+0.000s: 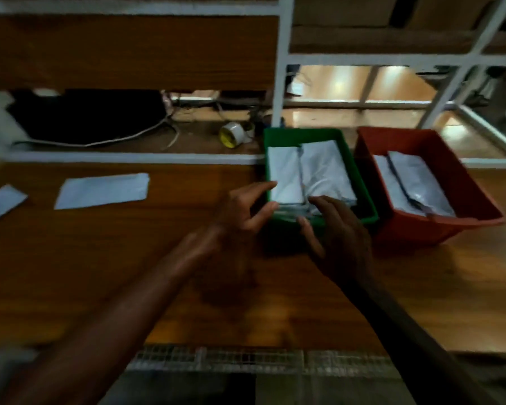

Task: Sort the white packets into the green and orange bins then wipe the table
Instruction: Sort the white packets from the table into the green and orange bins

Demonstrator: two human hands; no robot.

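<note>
At green bin [348,159], sorting underway: left hand [243,209] and right hand [339,229], grip loose, settling packets [324,173]; next, fetching desk [70,273] packet [103,190].

Two hands, left [240,211] and right [338,229], at the near rim of the green bin. Two bins: one green bin [362,182] right at the fingertips, one orange bin [476,200] just right of the right hand. Two white packets in the green bin [304,173] showing on top, two in the orange bin [412,182]. Two loose white packets [103,190] on the table [100,258], well left of the left hand. One roll of tape [231,135] beyond the hands.
</note>
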